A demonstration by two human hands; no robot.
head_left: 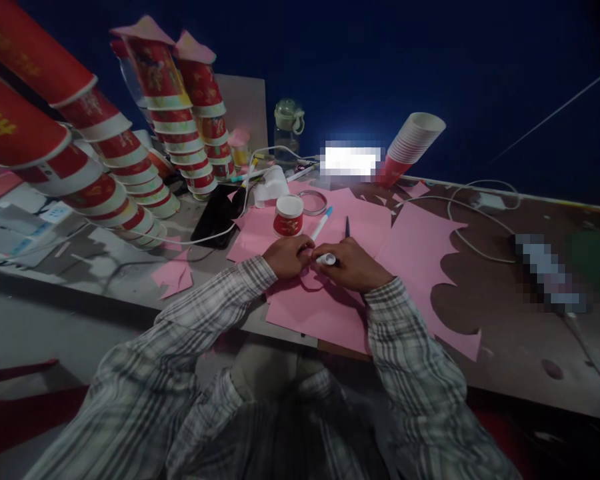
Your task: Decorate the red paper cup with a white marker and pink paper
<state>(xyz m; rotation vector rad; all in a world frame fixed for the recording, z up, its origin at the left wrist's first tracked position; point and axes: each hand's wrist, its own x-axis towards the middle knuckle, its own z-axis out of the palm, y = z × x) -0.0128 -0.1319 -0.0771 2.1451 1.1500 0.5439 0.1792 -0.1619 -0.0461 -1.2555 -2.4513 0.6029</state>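
Both hands meet at the middle, left hand [289, 255] and right hand [351, 264] curled, fingertips nearly touching.

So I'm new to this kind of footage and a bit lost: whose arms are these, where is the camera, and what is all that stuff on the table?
The camera sits on a person's head and looks down, so the two checked sleeves are their own arms. The left hand presses on a pink paper sheet. The right hand grips a marker over the same sheet. Beyond the hands stand a small red cup, a roll of tape, a black phone and a bottle. Tall stacks of red cups fill the left of the table.
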